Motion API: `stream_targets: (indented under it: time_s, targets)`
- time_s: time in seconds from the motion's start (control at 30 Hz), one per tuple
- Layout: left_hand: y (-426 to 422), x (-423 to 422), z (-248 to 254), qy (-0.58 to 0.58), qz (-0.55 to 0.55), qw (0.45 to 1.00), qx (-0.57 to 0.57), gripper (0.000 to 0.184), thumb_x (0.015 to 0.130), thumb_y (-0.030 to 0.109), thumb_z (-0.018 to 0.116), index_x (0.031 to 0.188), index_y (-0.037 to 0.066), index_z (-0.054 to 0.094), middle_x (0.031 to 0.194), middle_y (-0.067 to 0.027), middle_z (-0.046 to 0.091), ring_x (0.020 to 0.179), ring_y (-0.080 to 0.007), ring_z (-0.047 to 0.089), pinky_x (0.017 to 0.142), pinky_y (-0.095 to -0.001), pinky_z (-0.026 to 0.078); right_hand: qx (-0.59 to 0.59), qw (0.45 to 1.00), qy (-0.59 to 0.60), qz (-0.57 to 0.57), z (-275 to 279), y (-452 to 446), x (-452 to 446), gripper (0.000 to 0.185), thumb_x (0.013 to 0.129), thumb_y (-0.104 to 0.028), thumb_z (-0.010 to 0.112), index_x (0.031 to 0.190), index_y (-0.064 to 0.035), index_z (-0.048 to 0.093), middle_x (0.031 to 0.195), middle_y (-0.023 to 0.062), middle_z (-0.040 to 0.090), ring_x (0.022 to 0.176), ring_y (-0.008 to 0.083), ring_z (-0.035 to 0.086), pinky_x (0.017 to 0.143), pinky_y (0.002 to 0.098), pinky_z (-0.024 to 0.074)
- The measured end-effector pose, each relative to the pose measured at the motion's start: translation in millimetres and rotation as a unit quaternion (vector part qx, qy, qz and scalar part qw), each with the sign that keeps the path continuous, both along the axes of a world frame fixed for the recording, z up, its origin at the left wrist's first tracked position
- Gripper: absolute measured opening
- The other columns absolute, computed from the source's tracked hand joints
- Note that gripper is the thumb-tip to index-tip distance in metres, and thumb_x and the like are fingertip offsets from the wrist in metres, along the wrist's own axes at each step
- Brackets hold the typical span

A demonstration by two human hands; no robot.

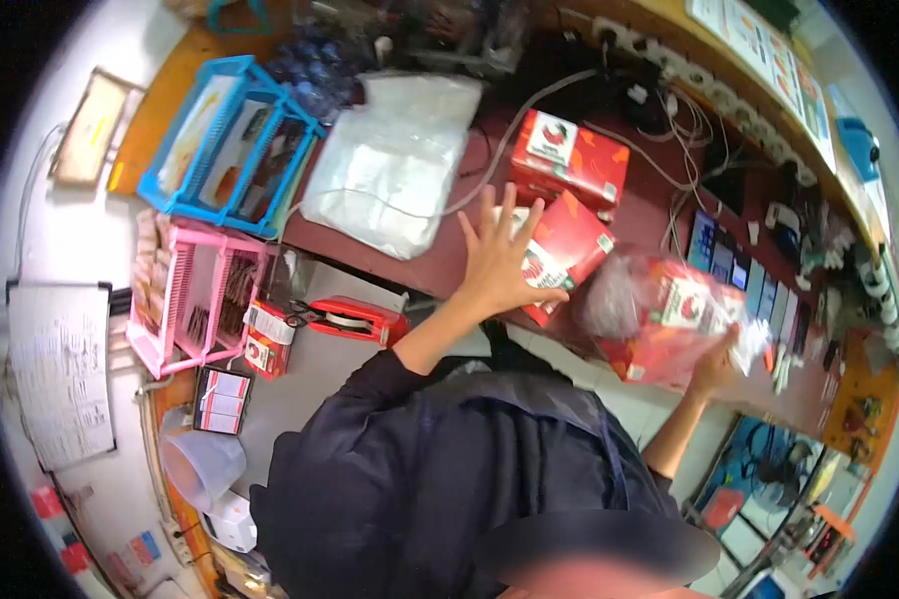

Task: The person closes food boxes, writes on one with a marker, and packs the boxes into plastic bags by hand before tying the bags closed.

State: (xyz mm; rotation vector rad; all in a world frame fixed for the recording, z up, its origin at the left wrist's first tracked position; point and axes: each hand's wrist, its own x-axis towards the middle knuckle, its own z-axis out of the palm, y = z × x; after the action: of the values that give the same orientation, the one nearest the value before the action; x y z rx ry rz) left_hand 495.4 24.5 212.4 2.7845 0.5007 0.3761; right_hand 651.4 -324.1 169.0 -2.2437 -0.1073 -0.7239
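Note:
My left hand (497,262), fingers spread wide, is over the left side of a red box (576,240) with a white label; whether the palm touches it cannot be made out. Behind that box another red box (596,170) stands on the dark red table. Farther right, red boxes (669,299) lie inside a clear plastic bag (612,302). At the bag's right end my right hand (719,361) is closed on bunched plastic.
White plastic bags (395,165) lie left of the boxes. Blue (232,150) and pink (205,295) racks stand at the left, near a red case (355,319). Cables (669,125) cross the table's back. Several phones (729,270) lie at the right.

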Motion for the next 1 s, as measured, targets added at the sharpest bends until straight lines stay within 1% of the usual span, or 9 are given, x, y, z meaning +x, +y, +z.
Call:
stream_targets:
  time_s: [0.17, 0.3, 0.4, 0.47, 0.5, 0.57, 0.6, 0.77, 1.0]
  targets:
    - [3, 16, -7, 0.128, -0.063, 0.976, -0.162, 0.129, 0.046, 0.046, 0.08, 0.144, 0.006, 0.008, 0.136, -0.0226, 0.031, 0.129, -0.0372, 0.028, 0.102, -0.0669, 0.013, -0.053, 0.992, -0.102, 0.043, 7, 24, 6, 0.03, 0.09, -0.021, 0.057, 0.096, 0.0074, 0.065, 0.1, 0.021, 0.064, 0.092, 0.0272, 0.062, 0.08, 0.0328, 0.0465]
    - [48, 29, 2, 0.155, -0.193, 0.963, -0.104, 0.118, 0.048, 0.04, 0.081, 0.142, 0.005, 0.019, 0.138, -0.0186, 0.034, 0.13, -0.0366, 0.027, 0.104, -0.0636, 0.016, -0.224, 0.961, -0.143, 0.073, 29, 14, 22, 0.025, 0.085, -0.014, 0.06, 0.104, 0.0034, 0.062, 0.104, 0.0209, 0.06, 0.093, 0.0297, 0.059, 0.078, 0.0385, 0.0454]
    - [78, 28, 8, 0.093, -0.245, 0.963, -0.062, 0.107, 0.053, 0.036, 0.079, 0.141, 0.008, 0.025, 0.141, -0.0157, 0.032, 0.131, -0.0374, 0.027, 0.105, -0.0636, 0.015, -0.29, 0.953, -0.033, 0.077, 30, -2, 39, 0.032, 0.082, -0.013, 0.064, 0.111, 0.0003, 0.059, 0.105, 0.0174, 0.058, 0.088, 0.0262, 0.059, 0.073, 0.0373, 0.0468]
    - [125, 15, -7, -0.113, -0.172, 0.926, -0.316, 0.078, 0.064, 0.03, 0.077, 0.131, 0.008, 0.043, 0.126, -0.0138, 0.048, 0.119, -0.028, 0.045, 0.102, -0.0454, 0.032, -0.241, 0.933, 0.204, 0.174, 60, 5, 36, 0.038, 0.082, -0.014, 0.065, 0.117, -0.0011, 0.056, 0.106, 0.0144, 0.057, 0.085, 0.0225, 0.059, 0.071, 0.0351, 0.047]
    - [160, 4, -53, -0.167, 0.07, 0.861, -0.476, 0.05, 0.073, 0.019, 0.071, 0.118, 0.007, 0.055, 0.108, -0.011, 0.059, 0.101, -0.0234, 0.057, 0.089, -0.036, 0.044, -0.209, 0.899, 0.318, 0.215, 77, 11, 32, 0.042, 0.081, -0.015, 0.066, 0.119, -0.0019, 0.054, 0.106, 0.013, 0.056, 0.084, 0.0207, 0.058, 0.07, 0.0339, 0.0471]
    - [243, -33, -116, -0.082, 0.148, 0.984, -0.059, 0.028, 0.079, 0.002, 0.055, 0.106, 0.004, 0.06, 0.102, -0.0147, 0.061, 0.089, -0.0302, 0.061, 0.076, -0.0385, 0.049, -0.221, 0.903, 0.31, 0.2, 111, 28, 25, 0.047, 0.08, -0.011, 0.066, 0.124, -0.0034, 0.051, 0.104, 0.0118, 0.057, 0.081, 0.0184, 0.057, 0.068, 0.0302, 0.0471]
    - [268, -52, -148, 0.051, 0.184, 0.981, -0.044, 0.022, 0.079, 0.003, 0.054, 0.098, 0.004, 0.063, 0.099, -0.0159, 0.061, 0.088, -0.0322, 0.06, 0.075, -0.0401, 0.049, -0.229, 0.903, 0.308, 0.193, 118, 30, 22, 0.05, 0.079, -0.01, 0.067, 0.126, -0.0041, 0.05, 0.103, 0.0112, 0.058, 0.08, 0.0172, 0.057, 0.067, 0.0283, 0.0471]
    - [311, -76, -170, 0.211, 0.177, 0.958, -0.074, 0.015, 0.07, 0.013, 0.068, 0.084, 0.008, 0.066, 0.093, -0.0101, 0.063, 0.084, -0.0296, 0.062, 0.074, -0.0401, 0.049, -0.166, 0.94, 0.226, 0.195, 140, 38, 19, 0.047, 0.084, -0.005, 0.061, 0.129, -0.0118, 0.051, 0.1, 0.0051, 0.059, 0.081, 0.0117, 0.056, 0.064, 0.0248, 0.0447]
    - [303, -87, -158, 0.129, 0.13, 0.982, -0.037, 0.011, 0.071, 0.016, 0.068, 0.08, 0.01, 0.067, 0.079, -0.0084, 0.065, 0.086, -0.0264, 0.061, 0.073, -0.0384, 0.048, -0.148, 0.945, 0.205, 0.207, 123, 28, 21, 0.037, 0.089, -0.013, 0.059, 0.125, -0.0074, 0.054, 0.092, 0.0058, 0.062, 0.079, 0.0109, 0.055, 0.069, 0.0256, 0.0453]
